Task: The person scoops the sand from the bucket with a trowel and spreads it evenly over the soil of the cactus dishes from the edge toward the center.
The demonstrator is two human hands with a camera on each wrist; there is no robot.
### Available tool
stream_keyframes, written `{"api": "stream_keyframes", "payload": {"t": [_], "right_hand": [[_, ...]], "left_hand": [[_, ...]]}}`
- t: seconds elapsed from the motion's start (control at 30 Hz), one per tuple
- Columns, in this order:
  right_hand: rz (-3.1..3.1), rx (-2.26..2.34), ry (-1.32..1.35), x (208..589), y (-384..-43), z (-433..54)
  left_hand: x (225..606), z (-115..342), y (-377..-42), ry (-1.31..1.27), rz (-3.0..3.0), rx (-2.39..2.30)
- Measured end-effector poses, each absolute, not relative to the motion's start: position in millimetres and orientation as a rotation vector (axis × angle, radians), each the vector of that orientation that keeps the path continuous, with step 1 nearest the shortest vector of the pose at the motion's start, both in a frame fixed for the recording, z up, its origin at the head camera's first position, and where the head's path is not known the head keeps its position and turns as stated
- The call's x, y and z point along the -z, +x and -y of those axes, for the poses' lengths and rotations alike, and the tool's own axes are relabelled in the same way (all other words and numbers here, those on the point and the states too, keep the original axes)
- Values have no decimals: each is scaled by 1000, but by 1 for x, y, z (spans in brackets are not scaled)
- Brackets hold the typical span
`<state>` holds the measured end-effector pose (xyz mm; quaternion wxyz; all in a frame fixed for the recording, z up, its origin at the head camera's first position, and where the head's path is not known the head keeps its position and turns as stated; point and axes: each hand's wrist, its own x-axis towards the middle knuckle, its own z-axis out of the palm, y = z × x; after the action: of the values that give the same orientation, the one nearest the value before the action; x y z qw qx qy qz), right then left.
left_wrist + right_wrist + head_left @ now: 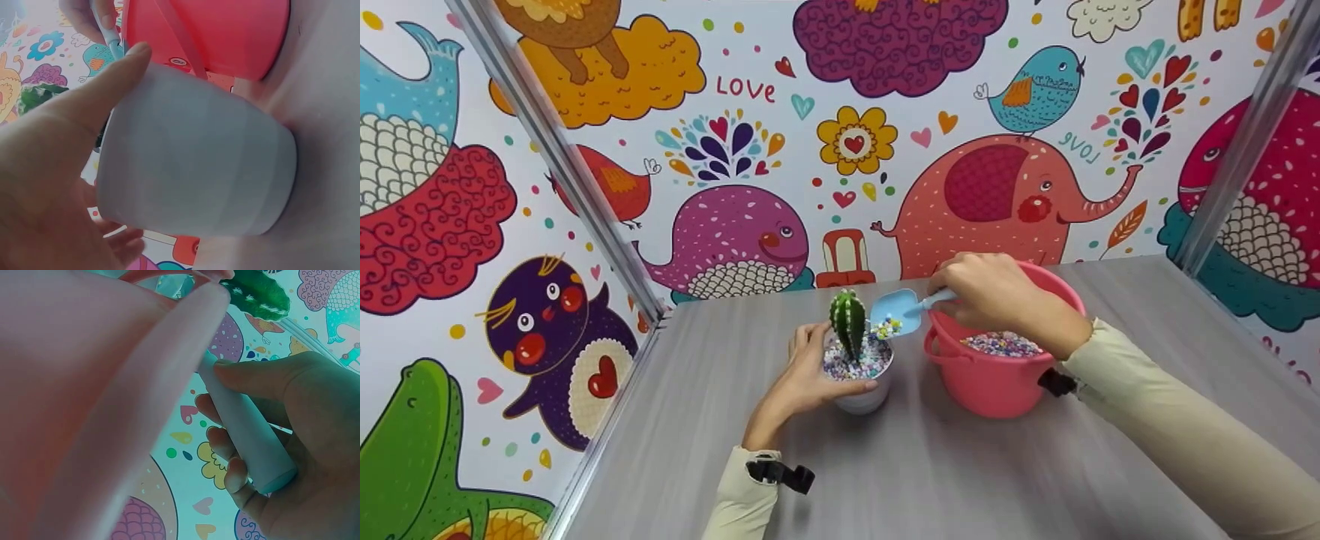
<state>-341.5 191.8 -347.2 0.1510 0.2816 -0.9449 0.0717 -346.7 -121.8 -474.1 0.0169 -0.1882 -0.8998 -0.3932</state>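
A green cactus (pixel 849 324) stands upright in a white flowerpot (pixel 197 152), among small multicoloured beads that fill the pot up near its rim. My left hand (pixel 808 379) holds the pot from the left, thumb along the near side and fingers round the far side. In my right hand (pixel 304 416) is the handle of a light blue toy shovel (pixel 901 306), with fingers and thumb wrapped about it. The shovel's blade carries some yellow, white and blue beads and tilts down at the pot's right rim, beside the cactus.
A pink bucket (pixel 990 382) with more multicoloured beads (pixel 1003 344) stands right of the pot, under my right forearm. Its handle hangs at the near left side. Behind the grey table (pixel 690 420) rise walls with printed cartoon animals, joined by metal posts.
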Motion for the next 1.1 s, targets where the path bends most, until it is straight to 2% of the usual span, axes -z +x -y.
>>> {"api": "stream_keyframes", "payload": {"t": [0.5,0.83,1.1], "right_hand": [[2700,-214,801,351,-342,-187],[2697,-216,767,354,-343,-182],[2646,-207,753,359,-345,-181]], "left_hand": [[469,130,-349,-723,2763,1337],[469,121,-347,-567,2795,1209],[468,124,-349,-701,2743,1294]]}}
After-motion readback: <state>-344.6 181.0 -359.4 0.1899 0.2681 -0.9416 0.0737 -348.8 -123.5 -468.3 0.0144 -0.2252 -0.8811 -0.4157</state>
